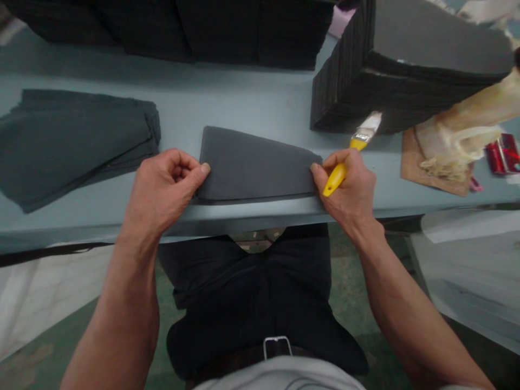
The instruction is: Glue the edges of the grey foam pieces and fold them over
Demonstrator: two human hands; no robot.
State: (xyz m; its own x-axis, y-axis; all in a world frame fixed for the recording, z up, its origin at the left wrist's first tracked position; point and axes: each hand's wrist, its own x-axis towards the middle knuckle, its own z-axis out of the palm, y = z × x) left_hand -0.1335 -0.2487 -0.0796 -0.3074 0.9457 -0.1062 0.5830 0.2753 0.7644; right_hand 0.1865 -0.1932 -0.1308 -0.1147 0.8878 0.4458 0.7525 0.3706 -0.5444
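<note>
A dark grey wedge-shaped fabric piece (pixel 254 162) lies on the pale blue table (pixel 244 103) near its front edge. My left hand (pixel 164 187) is curled, with the thumb pressing the piece's left edge. My right hand (pixel 349 187) grips a yellow-handled brush (pixel 357 149), its bristles pointing up and away to the right. That hand's fingertips touch the piece's right edge.
A pile of dark grey fabric (pixel 77 143) lies at the left. A tall stack of dark cut pieces (pixel 406 65) stands at the back right, with more dark stacks (pixel 182 27) along the far edge. A glue-caked container (pixel 459 141) on a brown board and a red object (pixel 501 154) sit at the right.
</note>
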